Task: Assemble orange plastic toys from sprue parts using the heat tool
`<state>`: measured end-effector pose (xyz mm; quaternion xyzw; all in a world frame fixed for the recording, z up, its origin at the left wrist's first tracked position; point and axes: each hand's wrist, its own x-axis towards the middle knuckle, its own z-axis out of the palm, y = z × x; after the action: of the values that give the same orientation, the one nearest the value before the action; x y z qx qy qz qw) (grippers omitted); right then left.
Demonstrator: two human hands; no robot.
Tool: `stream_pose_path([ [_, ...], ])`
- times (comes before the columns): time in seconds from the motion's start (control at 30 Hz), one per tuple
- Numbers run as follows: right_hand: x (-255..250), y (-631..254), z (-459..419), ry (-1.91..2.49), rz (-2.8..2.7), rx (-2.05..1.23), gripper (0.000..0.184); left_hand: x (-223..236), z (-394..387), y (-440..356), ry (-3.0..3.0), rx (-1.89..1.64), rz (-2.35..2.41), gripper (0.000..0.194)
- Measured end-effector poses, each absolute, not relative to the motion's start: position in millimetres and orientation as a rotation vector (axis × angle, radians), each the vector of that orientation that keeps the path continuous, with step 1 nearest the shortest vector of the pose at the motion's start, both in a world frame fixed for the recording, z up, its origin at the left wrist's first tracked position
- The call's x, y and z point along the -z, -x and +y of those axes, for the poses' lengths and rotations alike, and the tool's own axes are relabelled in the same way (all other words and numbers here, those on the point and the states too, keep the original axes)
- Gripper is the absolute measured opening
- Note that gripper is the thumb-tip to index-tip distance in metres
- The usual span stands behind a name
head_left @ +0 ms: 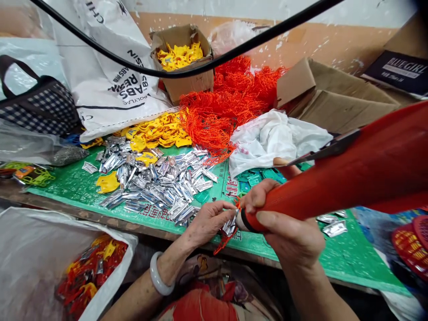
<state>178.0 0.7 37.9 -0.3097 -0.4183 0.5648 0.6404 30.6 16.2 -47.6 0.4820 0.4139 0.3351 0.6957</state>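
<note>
My right hand [290,232] is closed around a long red cylindrical tool [301,191] with a black ring and a pale tip. The tool slants down from the upper right. Close to its tip, my left hand [210,220] pinches a small shiny metal piece [229,226] against an orange plastic piece [223,244]. The fingers and the tool partly hide where these meet. A pile of silver metal pieces [157,183] lies beyond my left hand, with yellow plastic pieces [160,129] behind it.
Tangled orange plastic pieces [214,116] are heaped farther back. A cardboard box [187,87] holds more yellow pieces. A white plastic bag [277,138] lies mid-table. At lower left, an open white sack [30,249] contains red and yellow parts. A black cable [133,67] hangs across the top.
</note>
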Motion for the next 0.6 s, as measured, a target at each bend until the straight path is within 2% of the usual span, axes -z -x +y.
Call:
stream_pose_path([
  [0.27,-32.2,-171.6,2.9,0.712,-0.978,-1.308,0.051,41.6,14.9,-31.6,-1.069,-0.779,0.910,0.024],
  [0.33,-31.2,-170.9,3.4,0.729,-0.982,-1.300,0.045,42.1,15.2,-31.7,-1.064,-0.792,0.888,0.023],
  [0.47,-29.6,-170.7,3.8,0.787,-1.033,-1.293,0.018,45.5,16.1,-32.5,-1.063,-0.811,0.876,0.020],
  [0.6,-30.3,-170.3,3.5,0.865,-1.110,-1.303,0.012,46.8,16.3,-34.6,-1.026,-0.803,0.908,0.021],
])
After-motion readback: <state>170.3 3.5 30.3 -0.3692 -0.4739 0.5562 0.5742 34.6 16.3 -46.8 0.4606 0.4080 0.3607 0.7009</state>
